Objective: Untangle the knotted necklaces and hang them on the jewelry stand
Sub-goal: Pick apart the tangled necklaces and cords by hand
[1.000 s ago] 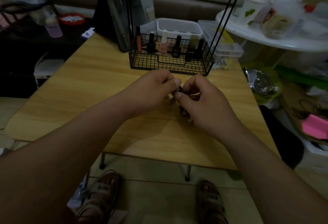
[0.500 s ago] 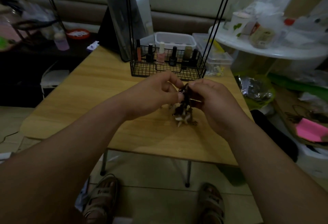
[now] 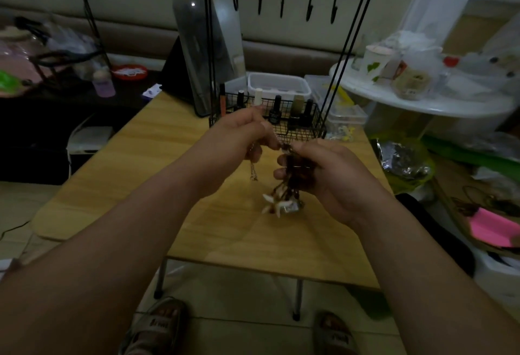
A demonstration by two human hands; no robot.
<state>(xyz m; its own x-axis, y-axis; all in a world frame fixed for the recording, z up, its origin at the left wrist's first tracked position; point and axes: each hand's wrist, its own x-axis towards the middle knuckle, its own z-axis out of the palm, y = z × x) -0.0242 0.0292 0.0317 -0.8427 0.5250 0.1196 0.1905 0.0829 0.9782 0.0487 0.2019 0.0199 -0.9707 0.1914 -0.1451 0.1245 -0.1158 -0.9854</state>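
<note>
Over the wooden table (image 3: 157,157), before the black jewelry stand (image 3: 309,5), two hands are lifting the knotted necklaces (image 3: 292,168) clear. The left hand (image 3: 242,135) is pinching one strand. The right hand (image 3: 326,174) is curling round the dark bundle, with what look like pale pendants (image 3: 277,204) dangling beneath.

Knotted necklaces (image 3: 294,170) lifted off the table (image 3: 140,157) — now dangling from the right hand (image 3: 326,177), left hand (image 3: 242,135) pulling one chain (image 3: 253,170) aside

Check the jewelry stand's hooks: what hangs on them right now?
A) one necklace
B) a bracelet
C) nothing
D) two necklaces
C: the hooks along the top of the jewelry stand are all bare, and the tangled necklaces are held between the left hand and right hand above the table.
</note>
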